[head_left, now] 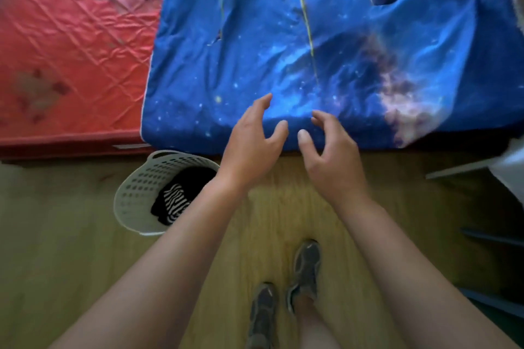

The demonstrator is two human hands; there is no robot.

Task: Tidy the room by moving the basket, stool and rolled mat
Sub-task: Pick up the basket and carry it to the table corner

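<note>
Head view: the white perforated basket [141, 193] stands on the wooden floor [56, 235] just below the red mattress [71, 51], with black and striped clothes [173, 204] inside. Left hand [252, 144] and right hand [331, 159] hover empty, fingers spread and curled, over the blue galaxy blanket's [326, 51] edge

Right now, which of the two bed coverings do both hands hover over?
The blue galaxy-print cover, on the right; the red quilted one lies left, beyond the basket.
</note>
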